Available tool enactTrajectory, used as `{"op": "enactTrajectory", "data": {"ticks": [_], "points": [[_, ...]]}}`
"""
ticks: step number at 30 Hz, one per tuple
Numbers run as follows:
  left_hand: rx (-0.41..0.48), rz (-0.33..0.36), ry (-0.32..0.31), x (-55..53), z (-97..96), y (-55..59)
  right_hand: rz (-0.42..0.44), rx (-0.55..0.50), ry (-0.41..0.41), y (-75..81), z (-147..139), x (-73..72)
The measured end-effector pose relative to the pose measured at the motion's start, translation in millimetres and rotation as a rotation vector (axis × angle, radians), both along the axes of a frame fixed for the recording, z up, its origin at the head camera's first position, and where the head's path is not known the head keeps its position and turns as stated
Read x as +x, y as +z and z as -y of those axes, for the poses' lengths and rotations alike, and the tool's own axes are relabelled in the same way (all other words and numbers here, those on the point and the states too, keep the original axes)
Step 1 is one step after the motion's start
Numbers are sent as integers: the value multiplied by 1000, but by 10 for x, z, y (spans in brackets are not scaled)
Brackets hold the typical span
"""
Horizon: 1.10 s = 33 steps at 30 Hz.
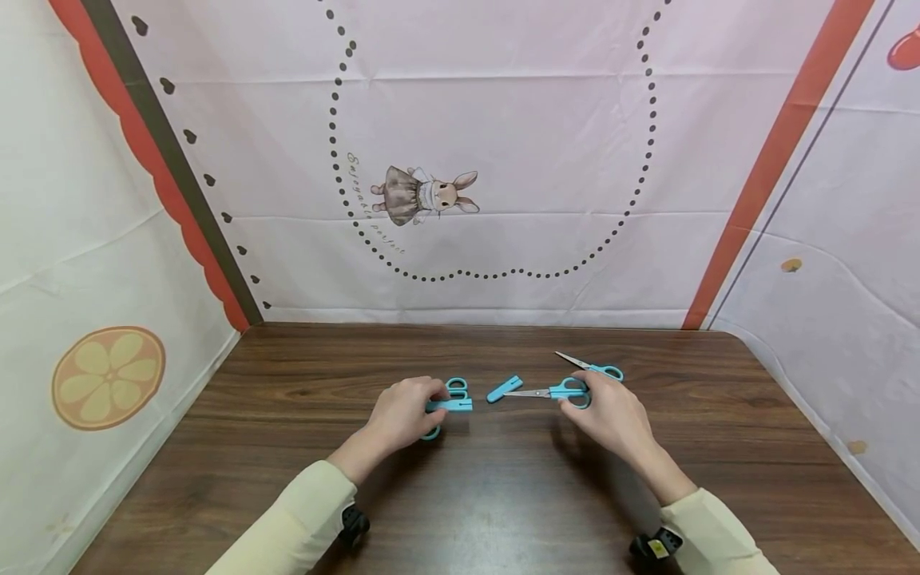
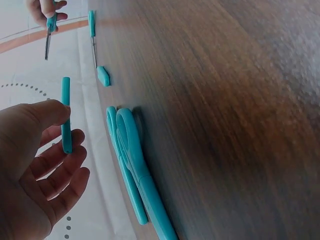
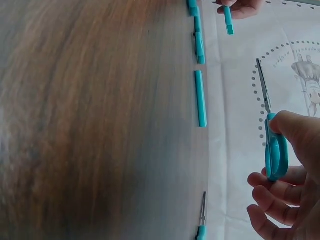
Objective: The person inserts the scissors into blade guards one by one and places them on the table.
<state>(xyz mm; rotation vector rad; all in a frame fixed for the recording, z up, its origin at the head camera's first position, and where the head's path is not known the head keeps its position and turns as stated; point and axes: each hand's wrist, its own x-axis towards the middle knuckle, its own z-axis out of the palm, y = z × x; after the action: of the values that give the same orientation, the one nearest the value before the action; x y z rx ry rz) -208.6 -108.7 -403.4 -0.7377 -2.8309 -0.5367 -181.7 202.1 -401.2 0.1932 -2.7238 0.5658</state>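
My left hand (image 1: 406,411) pinches a flat blue scissor cover (image 2: 66,115) between thumb and fingers, held above the table. Below that hand lie more blue-handled scissors (image 2: 129,131), partly hidden by it in the head view. My right hand (image 1: 614,415) grips a pair of scissors (image 3: 276,150) by its blue handle loops. Their bare metal blades point left, toward the cover in my left hand. A second blue cover (image 1: 505,389) lies on the table between my hands, overlapped by the blade tip in the head view.
Another pair of scissors (image 1: 589,366) with bare blades lies behind my right hand. The brown wooden table (image 1: 503,495) meets a printed cloth (image 1: 539,160) at its back edge. Similar cloth hangs at both sides.
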Motion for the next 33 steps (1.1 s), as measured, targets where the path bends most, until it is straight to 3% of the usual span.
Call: {"op": "enactTrajectory", "data": {"ticks": [10,22,33], "points": [[24,-88,20,-4,16,-1,-1,-1,3,18,66,-9],[46,-89,47,4,85,52,-23,25,-6,53,163,-40],[49,-125,32,19,171,57,-49,12,-3,94,243,-41]]}}
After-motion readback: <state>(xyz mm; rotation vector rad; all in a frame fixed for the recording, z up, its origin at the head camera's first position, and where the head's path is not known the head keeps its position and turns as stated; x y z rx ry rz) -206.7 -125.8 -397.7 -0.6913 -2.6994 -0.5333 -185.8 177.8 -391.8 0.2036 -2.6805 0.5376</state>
